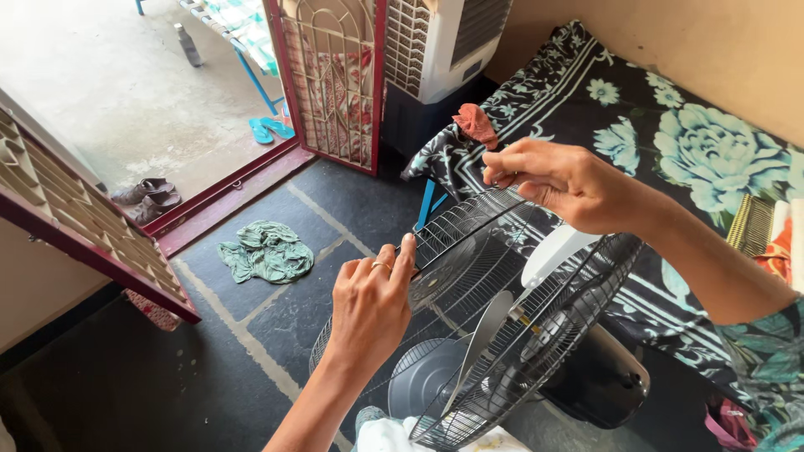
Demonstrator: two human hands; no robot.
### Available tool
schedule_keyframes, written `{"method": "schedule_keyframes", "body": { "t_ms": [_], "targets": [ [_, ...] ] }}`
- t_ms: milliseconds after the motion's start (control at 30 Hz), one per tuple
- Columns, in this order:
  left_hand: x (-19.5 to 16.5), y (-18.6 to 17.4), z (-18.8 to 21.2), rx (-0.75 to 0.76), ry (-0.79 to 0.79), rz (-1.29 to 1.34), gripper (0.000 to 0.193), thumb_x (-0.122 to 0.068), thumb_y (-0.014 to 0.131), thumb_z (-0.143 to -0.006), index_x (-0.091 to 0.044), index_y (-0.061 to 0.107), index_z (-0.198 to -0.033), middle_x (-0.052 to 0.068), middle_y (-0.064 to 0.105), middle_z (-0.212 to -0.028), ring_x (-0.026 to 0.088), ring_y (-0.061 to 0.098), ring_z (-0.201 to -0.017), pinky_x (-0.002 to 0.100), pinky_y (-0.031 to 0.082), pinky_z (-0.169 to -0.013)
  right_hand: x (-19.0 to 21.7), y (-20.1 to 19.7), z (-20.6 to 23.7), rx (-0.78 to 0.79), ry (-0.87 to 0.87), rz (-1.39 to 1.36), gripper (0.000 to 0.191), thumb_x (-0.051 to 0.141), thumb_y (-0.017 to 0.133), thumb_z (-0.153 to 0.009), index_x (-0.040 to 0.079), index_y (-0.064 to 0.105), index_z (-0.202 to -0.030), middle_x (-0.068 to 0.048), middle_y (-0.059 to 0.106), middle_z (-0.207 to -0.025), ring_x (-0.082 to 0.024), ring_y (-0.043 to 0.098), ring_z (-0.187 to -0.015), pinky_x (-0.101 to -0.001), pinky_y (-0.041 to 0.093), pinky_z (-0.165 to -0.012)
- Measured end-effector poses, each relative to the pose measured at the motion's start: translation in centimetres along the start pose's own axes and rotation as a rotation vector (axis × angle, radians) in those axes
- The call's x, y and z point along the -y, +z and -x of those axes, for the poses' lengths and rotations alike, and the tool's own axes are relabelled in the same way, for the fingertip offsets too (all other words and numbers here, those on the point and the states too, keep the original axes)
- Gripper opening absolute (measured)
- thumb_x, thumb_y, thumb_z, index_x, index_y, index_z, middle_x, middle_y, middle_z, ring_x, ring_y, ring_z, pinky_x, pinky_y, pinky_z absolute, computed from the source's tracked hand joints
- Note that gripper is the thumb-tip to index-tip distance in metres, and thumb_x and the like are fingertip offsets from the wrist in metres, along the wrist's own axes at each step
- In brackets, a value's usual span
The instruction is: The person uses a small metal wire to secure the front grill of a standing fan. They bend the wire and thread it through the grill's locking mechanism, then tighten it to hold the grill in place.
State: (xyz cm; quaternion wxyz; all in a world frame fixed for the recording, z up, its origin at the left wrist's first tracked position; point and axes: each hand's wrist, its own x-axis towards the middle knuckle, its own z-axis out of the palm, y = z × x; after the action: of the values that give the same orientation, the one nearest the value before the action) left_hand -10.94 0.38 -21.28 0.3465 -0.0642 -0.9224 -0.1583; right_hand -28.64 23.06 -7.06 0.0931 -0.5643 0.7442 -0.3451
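A fan lies tilted in front of me, its black wire front grille [469, 251] swung away from the rear grille [553, 326] around the pale blades [486, 331] and black motor housing [599, 381]. My left hand [373, 305] pinches the front grille's rim at its near left edge, a ring on one finger. My right hand [561, 180] grips the same rim at its top, fingers closed on the wire.
A bed with a dark floral sheet [662, 125] runs along the right, a red cloth [475, 124] on it. An air cooler [444, 42] stands behind. A green rag [266, 249] lies on the dark stone floor. A maroon grille door [335, 79] stands open, with shoes [149, 199] at the threshold.
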Motion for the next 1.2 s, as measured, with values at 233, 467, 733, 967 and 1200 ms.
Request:
{"method": "schedule_keyframes", "body": {
  "t_ms": [233, 467, 733, 967, 1200],
  "targets": [
    [-0.9, -1.8, 0.0, -0.047, 0.067, -0.008, 0.065, 0.001, 0.068, -0.075, 0.0, 0.057, -0.139, 0.023, 0.068, -0.121, 0.031, 0.069, -0.089, 0.044, 0.051, -0.077, 0.4, 0.8, 1.5, -0.193, -0.15, 0.379, 0.027, -0.004, 0.075, -0.085, 0.009, 0.077, -0.108, -0.005, 0.078, -0.102, -0.017, 0.078, -0.092, -0.027, 0.063, -0.078],
    [-2.0, -4.1, -0.2, -0.07, 0.059, -0.026, 0.062, 0.0, 0.069, -0.078, -0.001, 0.057, -0.139, 0.023, 0.068, -0.12, 0.03, 0.067, -0.087, 0.043, 0.052, -0.076, 5.4, 0.7, 1.6, -0.086, -0.54, 0.953, 0.031, 0.0, 0.073, -0.076, 0.004, 0.075, -0.106, -0.008, 0.074, -0.11, -0.023, 0.071, -0.103, -0.0321, 0.061, -0.078],
    [-2.5, -4.3, -0.8, -0.033, 0.036, -0.031, 0.065, 0.001, 0.068, -0.074, -0.001, 0.058, -0.138, 0.022, 0.069, -0.119, 0.029, 0.067, -0.083, 0.043, 0.052, -0.072, 5.5, 0.5, 0.7, -0.072, -0.684, 1.332, 0.031, 0.003, 0.072, -0.08, -0.001, 0.076, -0.111, -0.008, 0.07, -0.112, -0.019, 0.066, -0.106, -0.0282, 0.061, -0.083],
    [-2.5, -3.8, -1.2, -0.035, 0.021, -0.041, 0.061, 0.002, 0.069, -0.078, -0.003, 0.059, -0.137, 0.021, 0.069, -0.119, 0.027, 0.067, -0.082, 0.043, 0.054, -0.074, 4.9, 0.1, 1.0, -0.001, -0.695, 0.999, 0.024, 0.0, 0.074, -0.075, -0.003, 0.075, -0.099, -0.01, 0.071, -0.106, -0.023, 0.068, -0.101, -0.0307, 0.059, -0.078],
    [-1.9, -3.5, -1.6, -0.044, 0.001, -0.004, 0.059, 0.001, 0.071, -0.079, -0.005, 0.06, -0.137, 0.018, 0.069, -0.118, 0.027, 0.067, -0.082, 0.043, 0.054, -0.072, 4.0, 0.1, 0.9, -0.086, -0.48, 0.447, 0.028, -0.014, 0.07, -0.072, 0.005, 0.07, -0.093, -0.005, 0.072, -0.097, -0.026, 0.071, -0.098, -0.0354, 0.06, -0.084]
  ]
}}
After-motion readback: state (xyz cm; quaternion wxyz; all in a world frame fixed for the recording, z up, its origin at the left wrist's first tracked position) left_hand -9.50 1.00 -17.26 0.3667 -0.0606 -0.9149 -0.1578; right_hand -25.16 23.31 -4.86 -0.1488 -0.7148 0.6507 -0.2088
